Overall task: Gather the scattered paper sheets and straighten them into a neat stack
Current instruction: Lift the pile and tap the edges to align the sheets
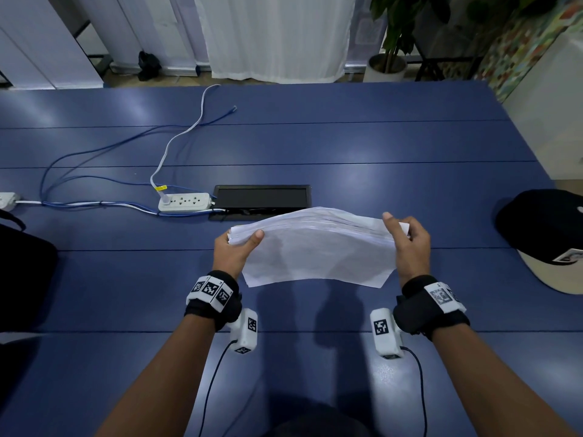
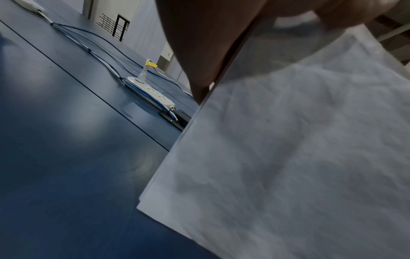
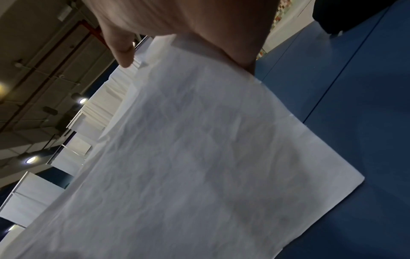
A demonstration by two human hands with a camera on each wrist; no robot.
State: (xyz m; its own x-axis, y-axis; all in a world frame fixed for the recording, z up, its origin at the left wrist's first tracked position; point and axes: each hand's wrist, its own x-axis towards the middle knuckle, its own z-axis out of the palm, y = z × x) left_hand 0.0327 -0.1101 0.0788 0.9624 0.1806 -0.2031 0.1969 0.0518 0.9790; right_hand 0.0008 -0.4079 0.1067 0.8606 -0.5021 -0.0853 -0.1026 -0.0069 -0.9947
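A bundle of white paper sheets point(image 1: 318, 247) stands almost upright over the blue table point(image 1: 347, 146), its lower edge near the surface and its upper edges fanned unevenly. My left hand point(image 1: 235, 247) grips the bundle's left end, thumb across the near face. My right hand point(image 1: 407, 244) grips the right end with the thumb raised along the top edge. The left wrist view shows the creased sheets point(image 2: 299, 157) filling the right side under my left hand point(image 2: 210, 43). Paper point(image 3: 188, 157) hangs below my right hand point(image 3: 188, 26) in the right wrist view.
A white power strip point(image 1: 184, 202) with blue and white cables and a black cable hatch point(image 1: 262, 200) lie just behind the sheets. A black cap point(image 1: 545, 234) sits at the right edge, a dark bag point(image 1: 22, 263) at the left. A potted plant stands beyond the table.
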